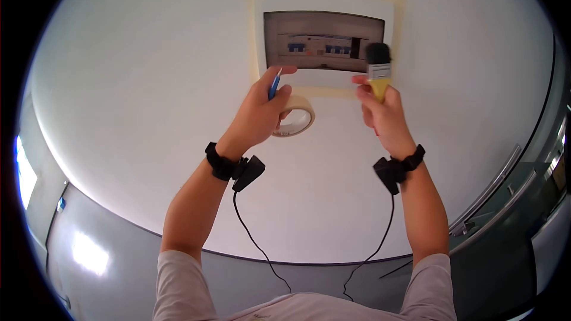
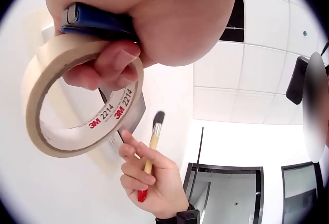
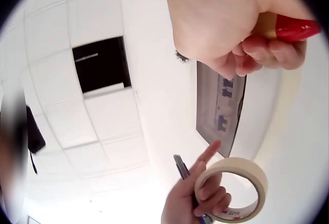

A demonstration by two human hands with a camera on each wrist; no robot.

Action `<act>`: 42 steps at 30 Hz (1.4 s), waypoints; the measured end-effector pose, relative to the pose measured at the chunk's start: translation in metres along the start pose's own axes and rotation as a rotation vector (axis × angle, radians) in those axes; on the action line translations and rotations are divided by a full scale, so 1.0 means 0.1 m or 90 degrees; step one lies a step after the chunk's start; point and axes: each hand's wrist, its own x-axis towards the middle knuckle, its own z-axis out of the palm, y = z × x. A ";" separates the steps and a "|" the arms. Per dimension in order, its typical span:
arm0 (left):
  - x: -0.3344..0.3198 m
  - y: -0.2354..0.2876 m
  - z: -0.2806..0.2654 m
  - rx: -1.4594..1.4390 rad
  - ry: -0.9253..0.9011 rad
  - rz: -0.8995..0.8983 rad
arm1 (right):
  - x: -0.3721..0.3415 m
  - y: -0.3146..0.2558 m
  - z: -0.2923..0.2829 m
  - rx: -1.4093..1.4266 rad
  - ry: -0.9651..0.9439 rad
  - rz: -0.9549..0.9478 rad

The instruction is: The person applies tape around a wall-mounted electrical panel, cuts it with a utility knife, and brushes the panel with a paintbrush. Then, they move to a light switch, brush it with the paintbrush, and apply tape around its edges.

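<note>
A wall panel box (image 1: 321, 76) with a dark window (image 1: 297, 24) and a row of switches is edged with pale tape (image 1: 252, 41). My left hand (image 1: 262, 110) holds a blue cutter (image 1: 274, 86), and a roll of masking tape (image 1: 306, 104) hangs on its curled fingers; its index finger points towards the window's lower edge. My right hand (image 1: 386, 116) grips a flat brush (image 1: 379, 71), black bristles up, before the panel's lower right corner. In the left wrist view the brush (image 2: 154, 141) shows a red handle end. The bristles are mostly hidden in the right wrist view.
White wall (image 1: 148, 83) surrounds the panel. Metal rails (image 1: 493, 196) and glass stand at the right. Cables (image 1: 250, 235) run from both wrist cameras down to the body. A dark ceiling opening (image 3: 103, 65) shows in the right wrist view.
</note>
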 end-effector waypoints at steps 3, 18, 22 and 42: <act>-0.03 -0.09 0.07 0.037 -0.004 0.012 | -0.05 -0.10 0.15 -0.038 -0.035 -0.010; -0.48 -0.35 -0.09 -0.005 -0.017 -0.085 | -0.13 0.59 0.79 0.773 -0.301 0.052; -0.55 -0.35 -0.15 0.000 -0.016 -0.092 | -0.14 0.65 0.93 0.823 -0.281 0.046; -0.63 -0.36 -0.26 0.258 -0.039 -0.010 | -0.18 0.29 0.71 -0.786 0.014 -0.195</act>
